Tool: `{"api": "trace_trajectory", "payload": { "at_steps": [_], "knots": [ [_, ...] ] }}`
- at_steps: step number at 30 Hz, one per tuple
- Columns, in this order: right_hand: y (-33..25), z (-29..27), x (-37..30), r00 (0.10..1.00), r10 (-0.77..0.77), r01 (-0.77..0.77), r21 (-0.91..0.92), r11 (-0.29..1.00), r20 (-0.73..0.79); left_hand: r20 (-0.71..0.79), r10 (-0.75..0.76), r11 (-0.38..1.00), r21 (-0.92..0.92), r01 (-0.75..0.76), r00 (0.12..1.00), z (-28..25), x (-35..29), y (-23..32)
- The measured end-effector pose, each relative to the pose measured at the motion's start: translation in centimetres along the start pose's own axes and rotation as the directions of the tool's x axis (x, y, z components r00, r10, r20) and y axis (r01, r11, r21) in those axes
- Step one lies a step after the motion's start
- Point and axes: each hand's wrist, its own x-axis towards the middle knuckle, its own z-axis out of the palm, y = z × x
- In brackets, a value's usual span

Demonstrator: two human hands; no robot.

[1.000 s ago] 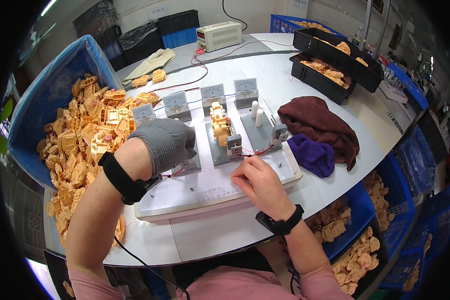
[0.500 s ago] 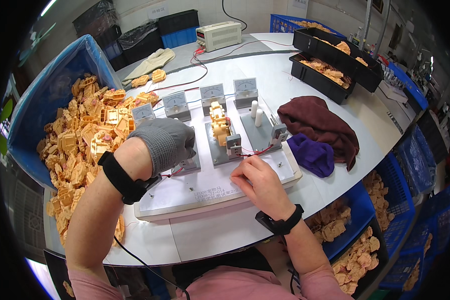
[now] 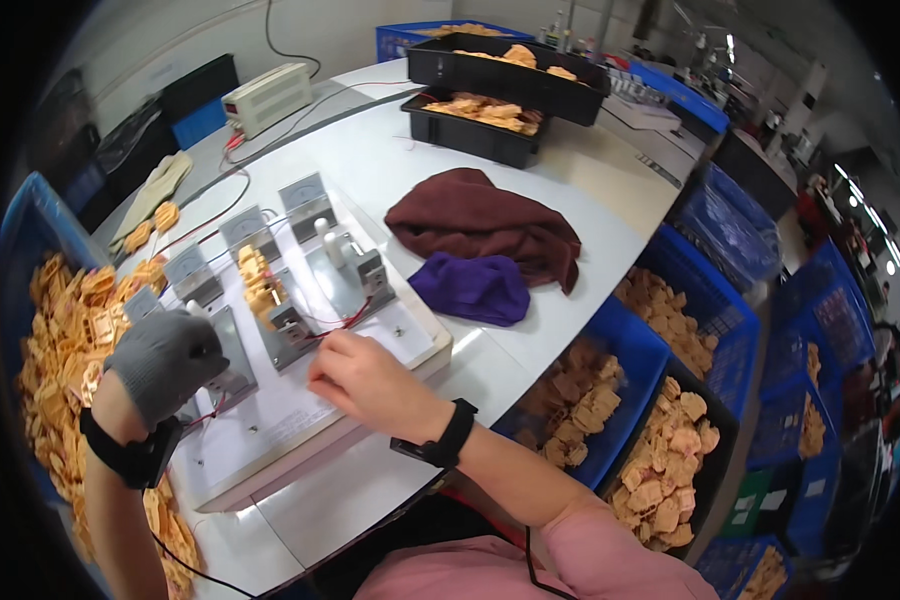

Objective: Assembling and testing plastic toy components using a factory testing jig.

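My left hand (image 3: 167,365), in a grey knit glove, is curled closed over the left station of a white test board (image 3: 300,415). Whatever its fingers hold is hidden. My bare right hand (image 3: 385,392) hovers by the board's front, thumb and fingers drawn together beside red wires (image 3: 350,318); I cannot make out anything between them. A yellow plastic housing (image 3: 259,285) sits on the middle grey plate, against a small metal clamp block (image 3: 289,325). At the right station, white posts (image 3: 332,248) stand free of any housing. Panel meters (image 3: 305,195) line the back of the board.
Many yellow housings (image 3: 60,330) fill a blue-lined bin at the left. A purple cloth (image 3: 473,288) and a maroon cloth (image 3: 485,225) lie right of the board. Behind are a power supply (image 3: 268,98) and black trays (image 3: 475,130). Crates of parts (image 3: 670,460) stand at lower right.
My view has swung to the right, so the board and both hands appear further left and tilted. Relative to the board, both hands stay in nearly the same places.
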Motion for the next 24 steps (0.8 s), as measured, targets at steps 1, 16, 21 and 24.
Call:
{"api": "trace_trajectory", "payload": {
  "at_steps": [1,16,21,24],
  "knots": [
    [-0.2,-0.1,-0.1,1.0,-0.006,0.006,-0.008,1.0,-0.01,0.016,-0.021,1.0,0.011,0.021,1.0,-0.3,-0.2,0.1],
    [-0.2,-0.1,-0.2,1.0,0.001,-0.003,-0.06,0.998,-0.023,0.009,0.013,1.0,0.021,-0.013,1.0,-0.2,0.0,0.3],
    [-0.1,-0.3,-0.3,1.0,0.02,-0.022,-0.088,0.996,-0.024,0.01,0.016,1.0,0.018,-0.016,1.0,-0.4,0.1,1.1],
    [-0.2,-0.2,-0.2,1.0,0.017,-0.019,-0.089,0.996,-0.017,0.025,0.011,0.999,0.032,-0.012,1.0,-0.4,0.1,1.0]
  ]
}}
